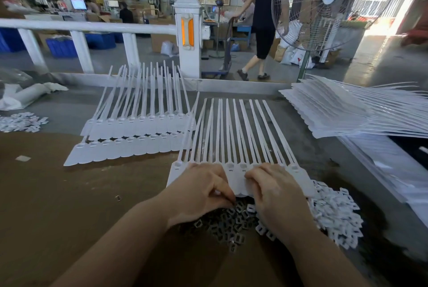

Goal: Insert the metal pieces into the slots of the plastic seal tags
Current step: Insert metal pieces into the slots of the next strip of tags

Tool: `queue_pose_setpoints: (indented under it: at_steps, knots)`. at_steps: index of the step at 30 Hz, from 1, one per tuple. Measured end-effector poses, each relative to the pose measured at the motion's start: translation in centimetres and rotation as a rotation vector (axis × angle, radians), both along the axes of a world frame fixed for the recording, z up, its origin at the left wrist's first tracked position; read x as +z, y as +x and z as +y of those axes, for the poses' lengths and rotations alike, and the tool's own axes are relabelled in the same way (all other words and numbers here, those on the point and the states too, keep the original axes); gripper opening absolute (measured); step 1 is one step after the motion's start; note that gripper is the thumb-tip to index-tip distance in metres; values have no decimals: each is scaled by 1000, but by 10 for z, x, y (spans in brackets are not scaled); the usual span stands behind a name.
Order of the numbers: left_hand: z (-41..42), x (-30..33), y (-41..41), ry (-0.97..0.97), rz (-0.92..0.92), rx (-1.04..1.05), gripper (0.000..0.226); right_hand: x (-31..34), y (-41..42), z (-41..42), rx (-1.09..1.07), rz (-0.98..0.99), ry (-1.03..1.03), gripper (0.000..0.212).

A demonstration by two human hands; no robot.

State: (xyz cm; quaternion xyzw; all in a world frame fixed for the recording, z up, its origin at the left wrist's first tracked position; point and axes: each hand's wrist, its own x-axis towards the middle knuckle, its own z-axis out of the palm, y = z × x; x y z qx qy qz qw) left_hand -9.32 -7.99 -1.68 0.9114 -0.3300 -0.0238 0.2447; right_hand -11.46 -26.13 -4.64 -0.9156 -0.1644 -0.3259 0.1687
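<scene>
White seal tags [234,168] half-hidden under both hands, left hand [199,190] pinching something unclear

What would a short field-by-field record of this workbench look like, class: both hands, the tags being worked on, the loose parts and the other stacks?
left hand: fingers curled, pinching at the edge of the metal pieces, contents unclear
right hand: fingers curled down on the sheet of seal tags
white plastic pieces: heaped right of the metal pile
other tag sheets: two overlapping rows, far left
tag stack: piled far right
surface: brown cardboard
</scene>
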Motion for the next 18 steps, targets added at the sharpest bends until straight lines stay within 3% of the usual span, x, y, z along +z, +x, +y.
queue_pose_setpoints:
  at_steps: [8,12,18]
  knots:
    - [-7,-3,-3,47,-48,26,19,1,0,0,1,50,7,12]
    - [-7,-6,-2,0,-34,23,15,0,-1,-1,3,54,17,6]
    - [-4,-5,1,-134,17,68,9,2,-1,-1,8,75,40,15]
